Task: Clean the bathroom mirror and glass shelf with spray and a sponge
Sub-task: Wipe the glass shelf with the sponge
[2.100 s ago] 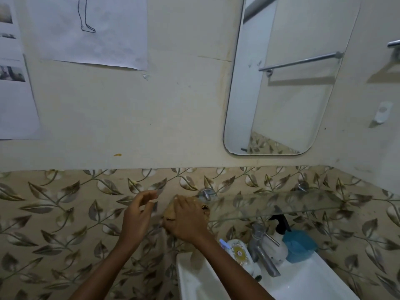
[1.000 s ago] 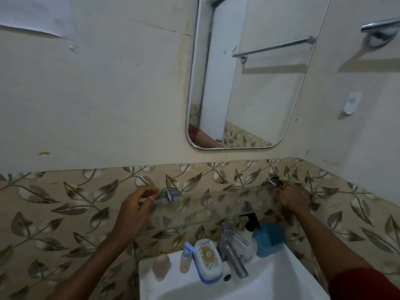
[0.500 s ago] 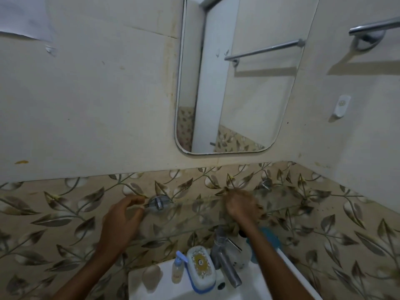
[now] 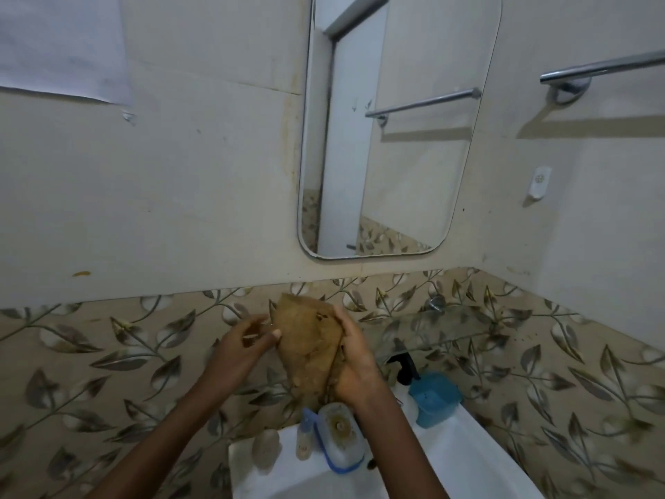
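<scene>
Sponge (image 4: 308,342): brown, flat, worn; held up at frame centre in front of the leaf-pattern tiles, clear of the shelf.
Right hand (image 4: 354,365): closed along the sponge's right edge, fingers wrapped behind it, thumb in front.
Left hand (image 4: 239,349): fingertips pinching the sponge's left edge, palm otherwise loose.
Glass shelf (image 4: 442,325): clear pane on the tiled wall, right of the hands, at centre right; a chrome bracket (image 4: 436,303) shows at its back edge.
Mirror (image 4: 388,131): rounded-corner, upper centre, above the hands; reflects a towel rail and a door frame.
Spray bottle (image 4: 430,392): blue body, black trigger head, standing on the sink's right rear corner, below the shelf.
Sink (image 4: 464,459): white, bottom centre-right.
Soap dish (image 4: 340,435): blue-rimmed, on the sink's back ledge, just below the right wrist; a small bottle (image 4: 305,435) just left of it.
Towel bar (image 4: 601,70): chrome, upper right wall.
Paper sheet (image 4: 61,45): upper left wall.
</scene>
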